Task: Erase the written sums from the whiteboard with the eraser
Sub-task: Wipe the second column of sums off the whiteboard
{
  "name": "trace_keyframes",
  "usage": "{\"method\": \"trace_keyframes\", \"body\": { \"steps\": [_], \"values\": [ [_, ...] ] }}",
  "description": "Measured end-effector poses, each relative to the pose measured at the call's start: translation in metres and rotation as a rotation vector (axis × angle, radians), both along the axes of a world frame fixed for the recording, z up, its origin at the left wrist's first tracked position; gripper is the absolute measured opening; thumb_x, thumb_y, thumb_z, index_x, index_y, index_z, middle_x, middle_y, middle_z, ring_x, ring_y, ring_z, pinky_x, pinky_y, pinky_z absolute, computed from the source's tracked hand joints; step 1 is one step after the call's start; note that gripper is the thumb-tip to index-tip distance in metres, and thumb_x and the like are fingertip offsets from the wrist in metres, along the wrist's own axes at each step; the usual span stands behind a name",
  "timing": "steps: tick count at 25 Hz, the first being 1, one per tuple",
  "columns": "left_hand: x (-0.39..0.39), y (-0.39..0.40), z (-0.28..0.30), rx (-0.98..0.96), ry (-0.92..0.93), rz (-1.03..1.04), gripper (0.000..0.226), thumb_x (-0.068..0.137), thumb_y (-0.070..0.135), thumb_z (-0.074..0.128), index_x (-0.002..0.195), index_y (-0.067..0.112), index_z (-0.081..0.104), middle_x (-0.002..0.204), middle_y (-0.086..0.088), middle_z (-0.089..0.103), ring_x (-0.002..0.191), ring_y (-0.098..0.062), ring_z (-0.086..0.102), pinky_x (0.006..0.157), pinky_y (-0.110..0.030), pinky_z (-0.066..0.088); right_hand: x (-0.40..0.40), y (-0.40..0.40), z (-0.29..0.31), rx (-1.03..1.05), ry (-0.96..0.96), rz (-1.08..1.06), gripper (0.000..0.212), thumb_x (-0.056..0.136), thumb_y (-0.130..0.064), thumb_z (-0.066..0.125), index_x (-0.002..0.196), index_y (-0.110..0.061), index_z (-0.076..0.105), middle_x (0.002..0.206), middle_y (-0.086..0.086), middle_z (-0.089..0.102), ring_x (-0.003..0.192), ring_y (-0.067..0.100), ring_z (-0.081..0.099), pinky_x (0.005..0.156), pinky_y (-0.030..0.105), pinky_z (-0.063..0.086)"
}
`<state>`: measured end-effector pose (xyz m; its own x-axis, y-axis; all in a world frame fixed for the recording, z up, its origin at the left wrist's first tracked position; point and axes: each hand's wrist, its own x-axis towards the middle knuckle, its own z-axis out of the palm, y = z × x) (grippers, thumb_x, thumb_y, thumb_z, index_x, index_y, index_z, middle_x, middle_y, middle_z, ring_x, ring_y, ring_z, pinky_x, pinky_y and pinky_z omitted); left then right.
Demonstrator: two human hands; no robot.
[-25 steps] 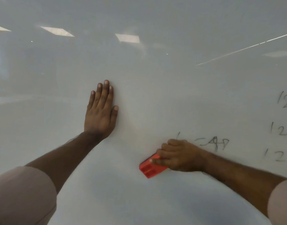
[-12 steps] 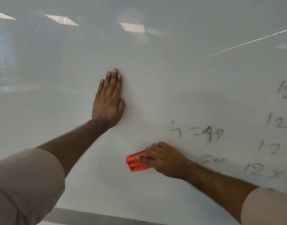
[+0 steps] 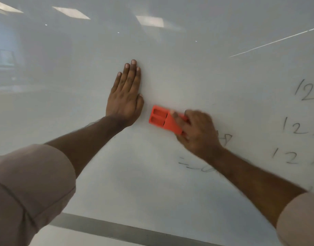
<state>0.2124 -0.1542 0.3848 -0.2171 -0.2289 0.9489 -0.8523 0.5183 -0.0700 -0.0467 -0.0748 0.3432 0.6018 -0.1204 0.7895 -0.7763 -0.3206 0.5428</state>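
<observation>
The whiteboard (image 3: 170,68) fills the view. My left hand (image 3: 125,96) lies flat against it, fingers together and pointing up. Just to its right, my right hand (image 3: 197,132) grips a red eraser (image 3: 163,118) pressed to the board, its ribbed end sticking out to the left. Written sums (image 3: 294,128) in black marker run down the right side, each line starting with "12". Half-wiped marks (image 3: 197,166) sit below my right wrist, and an "8" (image 3: 227,139) shows beside the hand.
The board's grey lower edge (image 3: 117,229) crosses the bottom of the view. Ceiling light reflections (image 3: 150,21) glare on the upper board. A thin white line (image 3: 277,41) slants across the upper right.
My right hand has carried the eraser up and slightly right, close to my left hand. The "48" remnants are now mostly covered or wiped. The view has shifted, showing more of the board's lower edge.
</observation>
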Motion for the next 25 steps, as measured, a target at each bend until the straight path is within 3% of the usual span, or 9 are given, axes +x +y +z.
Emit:
{"method": "trace_keyframes", "body": {
  "steps": [3,6,8,12,16,18,21,23,25],
  "values": [
    [-0.017,0.008,0.001,0.017,0.002,-0.001,0.071,0.097,0.019,0.038,0.161,0.0,0.015,0.17,-0.018,0.011,0.158,-0.03,0.007,0.129,-0.039,0.005,-0.026,0.008,-0.075,0.122,0.356,0.013,0.049,0.09,-0.011,0.062,0.138,-0.012,0.056,0.105,0.014,0.057,0.087,0.032,0.053,0.077,0.043,0.042],
    [-0.028,0.012,0.0,0.014,-0.02,-0.009,0.07,0.098,0.02,0.039,0.161,0.001,0.015,0.17,-0.018,0.011,0.158,-0.029,0.007,0.129,-0.039,0.006,-0.07,0.02,-0.082,0.135,0.566,0.027,0.051,0.089,-0.009,0.059,0.14,-0.016,0.055,0.11,0.011,0.058,0.092,0.03,0.057,0.082,0.039,0.041],
    [-0.036,0.015,-0.002,0.01,-0.044,-0.009,0.069,0.098,0.021,0.038,0.161,0.001,0.016,0.17,-0.017,0.012,0.158,-0.028,0.007,0.129,-0.038,0.006,-0.088,0.023,-0.054,0.109,0.548,0.053,0.048,0.091,-0.013,0.061,0.139,-0.018,0.057,0.115,0.01,0.056,0.096,0.029,0.057,0.082,0.039,0.043],
    [-0.056,0.017,-0.007,-0.012,-0.088,-0.015,0.068,0.1,0.024,0.037,0.161,0.002,0.015,0.17,-0.016,0.012,0.158,-0.027,0.007,0.129,-0.039,0.006,-0.109,0.034,0.041,-0.038,0.156,-0.055,0.054,0.089,-0.027,0.065,0.141,-0.014,0.054,0.105,0.016,0.057,0.087,0.034,0.053,0.076,0.041,0.038],
    [-0.076,0.017,-0.006,-0.03,-0.07,-0.011,0.067,0.102,0.027,0.036,0.161,0.001,0.014,0.17,-0.017,0.011,0.158,-0.028,0.007,0.129,-0.039,0.004,-0.1,0.036,0.034,-0.066,-0.123,-0.105,0.063,0.084,-0.029,0.069,0.144,-0.014,0.051,0.105,0.016,0.054,0.091,0.034,0.052,0.082,0.042,0.038],
    [-0.084,0.018,-0.005,-0.057,-0.05,0.0,0.067,0.103,0.027,0.037,0.16,0.0,0.015,0.169,-0.018,0.013,0.158,-0.03,0.009,0.129,-0.04,0.003,-0.095,0.031,-0.009,0.021,-0.019,-0.049,0.063,0.084,-0.026,0.069,0.143,-0.015,0.051,0.109,0.015,0.054,0.094,0.034,0.054,0.084,0.042,0.039],
    [-0.095,0.017,-0.003,-0.08,-0.04,-0.014,0.066,0.104,0.028,0.036,0.16,-0.001,0.016,0.169,-0.019,0.015,0.157,-0.032,0.011,0.129,-0.041,0.006,-0.121,0.042,-0.076,0.146,0.367,-0.025,0.052,0.089,-0.017,0.064,0.14,-0.017,0.054,0.112,0.013,0.055,0.092,0.032,0.053,0.081,0.041,0.04],
    [-0.101,0.017,-0.001,-0.095,-0.042,-0.014,0.065,0.106,0.029,0.034,0.16,-0.001,0.016,0.169,-0.019,0.014,0.157,-0.032,0.01,0.129,-0.042,0.006,-0.149,0.054,-0.082,0.16,0.517,-0.054,0.05,0.09,-0.015,0.063,0.139,-0.019,0.055,0.113,0.011,0.055,0.092,0.03,0.056,0.081,0.039,0.04],
    [-0.107,0.016,0.002,-0.126,-0.042,-0.018,0.064,0.106,0.03,0.035,0.16,-0.001,0.017,0.169,-0.019,0.015,0.157,-0.032,0.011,0.129,-0.042,0.007,-0.167,0.057,-0.053,0.125,0.482,-0.063,0.045,0.092,-0.018,0.062,0.136,-0.019,0.056,0.11,0.011,0.057,0.088,0.03,0.056,0.077,0.04,0.041]
  ]
}}
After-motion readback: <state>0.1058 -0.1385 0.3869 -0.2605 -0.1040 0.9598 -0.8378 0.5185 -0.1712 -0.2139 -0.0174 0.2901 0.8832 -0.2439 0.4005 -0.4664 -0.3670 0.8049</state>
